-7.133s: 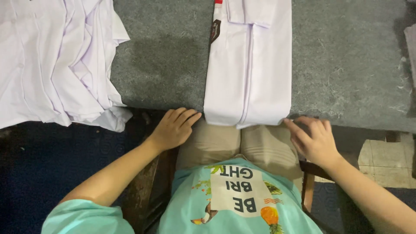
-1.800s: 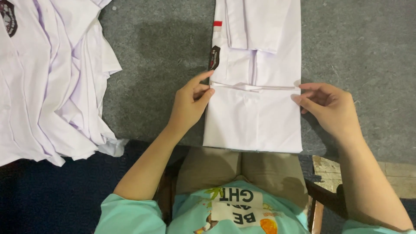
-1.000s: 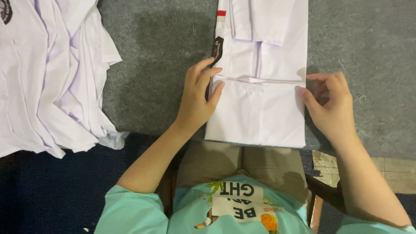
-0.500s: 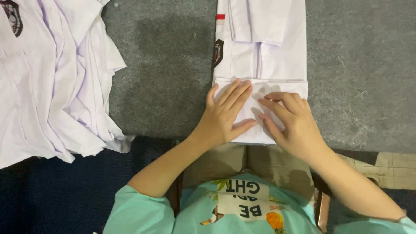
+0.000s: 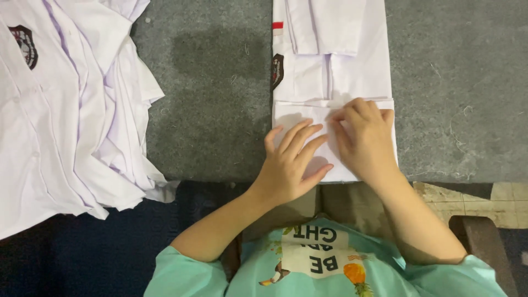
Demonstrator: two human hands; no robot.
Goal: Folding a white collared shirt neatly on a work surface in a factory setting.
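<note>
Head view, looking straight down. A folded white shirt [image 5: 335, 82] lies flat on the grey worktop [image 5: 220, 93], long axis running away from the person, its near edge at the worktop's front rim. The bottom part is turned up over the body, making a doubled band with a straight fold line across the width. A small dark badge [image 5: 277, 71] sits on the shirt's left edge, a red tab [image 5: 278, 25] above it. A folded sleeve or collar piece lies on top at the far end.

Left hand [image 5: 291, 162]: flat, palm down, fingers spread and pointing away and to the right, pressing the lower left of the turned-up band. Grips nothing. Heel of the hand at the shirt's near edge.

Right hand [image 5: 363, 137]: palm down on the right half of the band, fingers curled a little, tips at the fold line. Whether the fingertips pinch the cloth edge or only press it, cannot tell. The two hands are just beside each other, index fingers near touching.

Left of the shirt, well apart across bare worktop, a loose pile of white shirts [image 5: 66, 110] spills over the front rim; one shows a dark badge [image 5: 25, 47]. The person wears a mint green tee [image 5: 324, 269] with a printed patch. Part of a dark chair back [image 5: 484, 247] at lower right.
</note>
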